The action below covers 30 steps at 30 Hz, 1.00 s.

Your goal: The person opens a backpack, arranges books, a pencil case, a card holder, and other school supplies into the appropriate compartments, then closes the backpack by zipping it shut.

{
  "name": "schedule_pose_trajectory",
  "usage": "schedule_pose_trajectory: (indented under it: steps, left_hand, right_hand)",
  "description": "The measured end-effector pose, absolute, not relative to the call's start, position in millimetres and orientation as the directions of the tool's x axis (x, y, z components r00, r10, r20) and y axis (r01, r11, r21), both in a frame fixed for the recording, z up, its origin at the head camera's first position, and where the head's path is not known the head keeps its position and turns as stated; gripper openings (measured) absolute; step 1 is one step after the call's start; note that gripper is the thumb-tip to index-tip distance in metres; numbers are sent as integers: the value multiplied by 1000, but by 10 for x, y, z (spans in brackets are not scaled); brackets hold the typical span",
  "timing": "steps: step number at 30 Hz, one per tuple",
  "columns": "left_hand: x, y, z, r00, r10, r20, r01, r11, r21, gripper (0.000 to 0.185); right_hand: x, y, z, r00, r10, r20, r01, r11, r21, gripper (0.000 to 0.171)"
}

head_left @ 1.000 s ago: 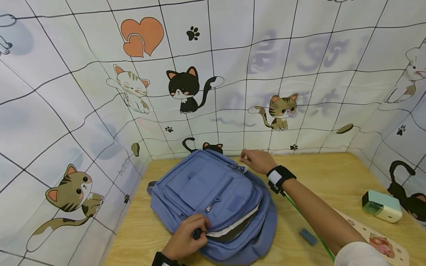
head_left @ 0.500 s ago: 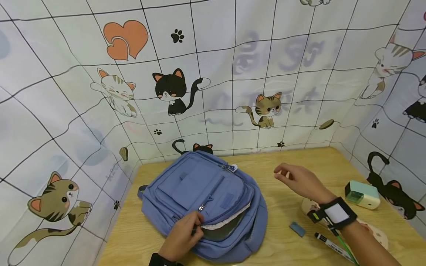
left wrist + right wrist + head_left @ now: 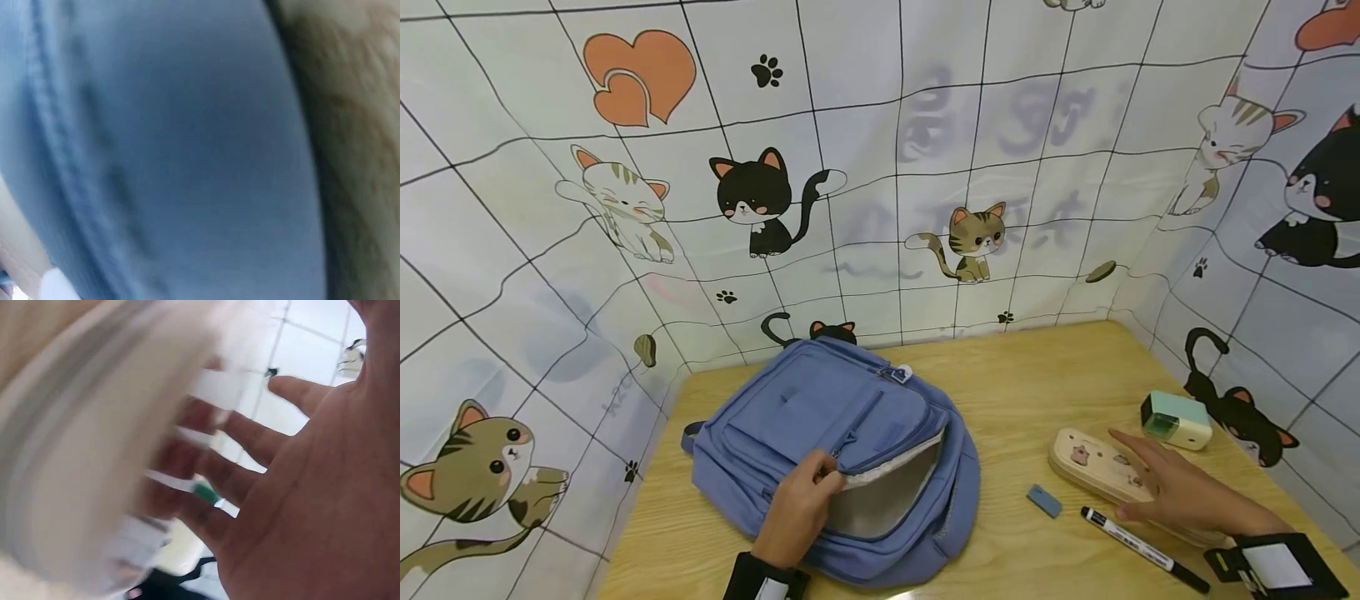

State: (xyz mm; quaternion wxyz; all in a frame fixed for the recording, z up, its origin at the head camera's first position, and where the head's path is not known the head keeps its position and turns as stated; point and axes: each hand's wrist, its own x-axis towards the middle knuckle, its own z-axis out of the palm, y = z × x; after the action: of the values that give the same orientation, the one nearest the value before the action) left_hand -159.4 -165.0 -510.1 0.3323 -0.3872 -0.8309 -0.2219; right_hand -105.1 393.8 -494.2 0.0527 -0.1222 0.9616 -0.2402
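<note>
A blue backpack (image 3: 820,417) lies flat on the wooden table (image 3: 1022,375), its main compartment gaping towards me with pale lining showing. My left hand (image 3: 815,481) pinches the front flap at the edge of that opening and holds it up. The left wrist view shows only blurred blue fabric (image 3: 175,156). My right hand (image 3: 1150,471) reaches, fingers straight and spread, over a beige pencil case (image 3: 1086,457) at the right and touches its near end. In the right wrist view the spread fingers (image 3: 250,456) hover by the blurred pencil case (image 3: 75,456).
A small blue eraser (image 3: 1044,500) and a black-and-white marker (image 3: 1138,547) lie in front of the pencil case. A mint-green device (image 3: 1176,421) sits at the far right. Cat-print cloth walls (image 3: 880,167) enclose the table on three sides.
My right hand left the backpack's top and swung right and towards me onto the pencil case. My left hand lifted the flap, so the opening gapes wider. The view turned right.
</note>
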Motion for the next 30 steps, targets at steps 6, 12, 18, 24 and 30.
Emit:
schedule_pose_trajectory:
  steps: [6, 12, 18, 24, 30]
  left_hand:
    - [-1579, -1718, -5119, -449, 475, 757, 841, 512, 177, 22]
    - [-1583, -1724, -5113, -482, 582, 655, 809, 583, 77, 27]
    - [-1577, -1638, -5142, -398, 677, 620, 833, 550, -66, 22]
    - [-1555, -1608, -5137, -378, 660, 649, 812, 573, -109, 42]
    - [-1658, -1634, -5036, -411, 585, 699, 802, 596, -27, 27]
  right_hand:
    - [-984, 4107, -5149, -962, -271, -22, -232, 860, -454, 111]
    - [-1016, 4143, -5233, -979, -203, 30, -202, 923, -329, 111]
    - [-1083, 4120, -5241, -981, -187, 60, -196, 938, -287, 107]
    - [-1191, 3938, -5118, -990, -141, 27, -142, 929, -341, 107]
    - [-1308, 3476, -4712, -981, -184, 67, -194, 871, -451, 99]
